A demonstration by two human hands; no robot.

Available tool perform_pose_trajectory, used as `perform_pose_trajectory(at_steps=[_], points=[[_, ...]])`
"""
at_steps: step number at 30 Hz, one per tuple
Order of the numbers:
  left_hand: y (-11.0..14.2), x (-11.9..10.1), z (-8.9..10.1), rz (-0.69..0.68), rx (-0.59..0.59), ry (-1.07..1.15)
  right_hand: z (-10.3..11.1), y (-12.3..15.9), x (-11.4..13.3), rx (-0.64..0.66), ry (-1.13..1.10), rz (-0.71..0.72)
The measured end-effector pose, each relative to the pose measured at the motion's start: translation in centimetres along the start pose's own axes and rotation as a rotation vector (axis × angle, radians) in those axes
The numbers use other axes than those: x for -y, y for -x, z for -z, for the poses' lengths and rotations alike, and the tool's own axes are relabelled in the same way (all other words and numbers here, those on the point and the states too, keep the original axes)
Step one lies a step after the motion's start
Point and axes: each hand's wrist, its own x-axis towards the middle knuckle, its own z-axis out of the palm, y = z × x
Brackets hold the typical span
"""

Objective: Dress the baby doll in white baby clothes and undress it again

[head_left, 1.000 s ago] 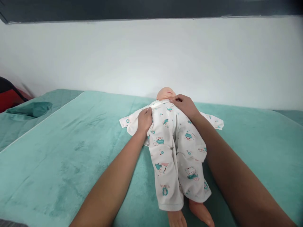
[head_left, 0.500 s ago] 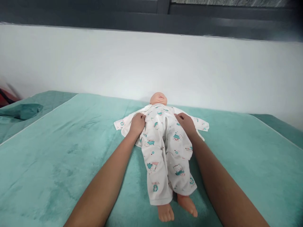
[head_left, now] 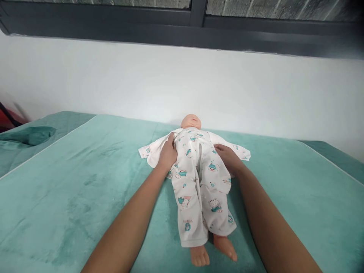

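Observation:
A baby doll [head_left: 191, 121] lies on its back with its head near the wall and its bare feet toward me. It wears white printed trousers [head_left: 186, 189], pulled high over the torso, and a white long-sleeved shirt [head_left: 156, 148] with its sleeves spread to both sides. At the doll's left-hand side in view, my left hand [head_left: 168, 152] is closed against the waist, thumb upward, the other fingers mostly hidden. My right hand [head_left: 228, 156] cups the opposite side of the waist, its fingertips tucked against the clothing.
Green plush bedding [head_left: 99, 170] with pale piping spreads under the doll. A white wall [head_left: 113, 79] rises directly behind its head, below a dark window frame [head_left: 142, 28]. A folded green cloth [head_left: 34, 135] and something red [head_left: 8, 118] are at the far left.
My hands have shifted from pinching the clothing at the waist to lying along the doll's sides. My left thumb now points up. The camera view has tilted slightly upward.

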Motion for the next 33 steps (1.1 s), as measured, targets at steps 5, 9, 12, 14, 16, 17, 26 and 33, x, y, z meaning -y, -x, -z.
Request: perform_pose_trajectory(at_steps=[5, 9, 12, 14, 16, 17, 26, 33], points=[[-0.2, 0.7, -0.3, -0.129, -0.022, -0.238, 0.0, 0.1, 0.4, 0.003, 0.069, 0.017], [-0.2, 0.8, 0.0, -0.203, -0.018, -0.424, 0.2, 0.1, 0.3, 0.003, 0.071, 0.013], [-0.4, 0.7, 0.5, -0.229, 0.066, -0.592, 0.2, 0.1, 0.0, 0.002, 0.036, 0.017], [-0.7, 0.7, 0.9, -0.221, 0.061, -0.677, 0.1, 0.0, -0.1, 0.004, 0.009, 0.017], [-1.2, 0.9, 1.3, -0.171, 0.014, -0.735, 0.0, 0.1, -0.1, 0.010, -0.009, 0.014], [-1.5, 1.0, 1.5, -0.133, -0.006, -0.755, 0.0, 0.1, 0.0, 0.012, -0.012, 0.012], [-2.3, 1.2, 2.1, -0.037, -0.112, -0.789, -0.1, -0.1, 0.2, -0.019, 0.066, 0.035], [-2.6, 1.8, 3.7, 0.153, -0.240, -0.668, -0.4, -0.1, 0.4, -0.045, 0.021, 0.029]])
